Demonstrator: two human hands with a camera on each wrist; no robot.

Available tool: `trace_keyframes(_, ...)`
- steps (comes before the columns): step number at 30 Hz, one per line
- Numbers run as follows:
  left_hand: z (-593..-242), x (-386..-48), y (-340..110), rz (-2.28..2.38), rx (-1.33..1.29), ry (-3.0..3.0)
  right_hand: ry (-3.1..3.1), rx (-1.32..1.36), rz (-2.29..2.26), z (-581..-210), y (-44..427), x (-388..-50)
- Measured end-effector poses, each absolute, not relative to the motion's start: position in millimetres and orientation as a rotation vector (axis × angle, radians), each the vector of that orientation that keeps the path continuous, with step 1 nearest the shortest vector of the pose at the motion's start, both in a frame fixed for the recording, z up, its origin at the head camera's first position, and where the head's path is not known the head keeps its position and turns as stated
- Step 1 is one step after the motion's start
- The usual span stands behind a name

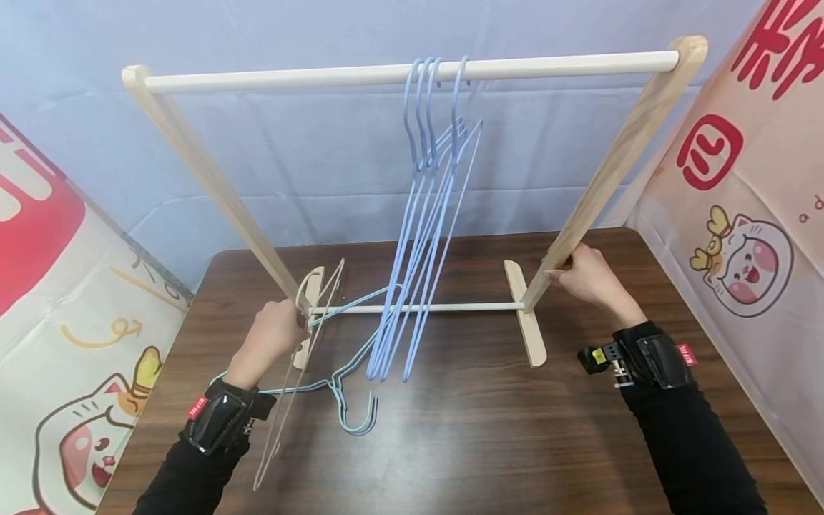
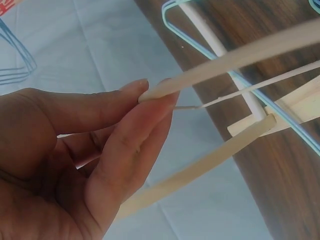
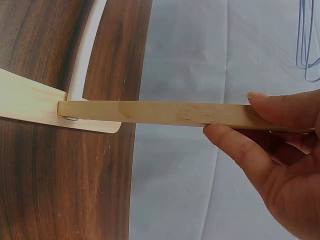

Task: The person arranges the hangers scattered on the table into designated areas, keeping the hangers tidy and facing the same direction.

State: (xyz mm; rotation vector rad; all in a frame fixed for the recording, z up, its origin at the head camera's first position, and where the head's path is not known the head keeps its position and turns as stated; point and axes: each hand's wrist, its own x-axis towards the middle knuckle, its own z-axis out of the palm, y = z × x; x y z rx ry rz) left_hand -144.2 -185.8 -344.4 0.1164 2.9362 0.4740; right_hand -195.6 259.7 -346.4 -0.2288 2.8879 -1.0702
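Observation:
My left hand (image 1: pixel 270 340) pinches the hook end of a cream wire hanger (image 2: pixel 240 55) between thumb and fingers. The hanger hangs down beside the wrist, near the left foot of a wooden clothes rack. My right hand (image 1: pixel 592 282) grips the lower part of the rack's right upright (image 3: pixel 170 113), thumb on one side and fingers on the other. Several blue hangers (image 1: pixel 418 172) hang by their hooks from the rack's white top bar (image 1: pixel 290 77). Light blue hangers (image 1: pixel 350 429) lie on the table under the rack, partly hidden by the left hand and wrist.
The rack stands on a brown wooden table (image 1: pixel 450 443) on two flat feet (image 1: pixel 531 336), joined by a thin white lower bar (image 1: pixel 476 307). A pale blue cloth (image 1: pixel 309 157) hangs behind. Printed cloths (image 1: pixel 740 236) flank both sides.

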Motion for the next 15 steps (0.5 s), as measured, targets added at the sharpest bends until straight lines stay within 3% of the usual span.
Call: trace_keyframes(15,-336.1,-144.6,-186.2,0.505,0.129,2.957,2.878,-0.226,-1.065,-347.4,260.0,-197.1)
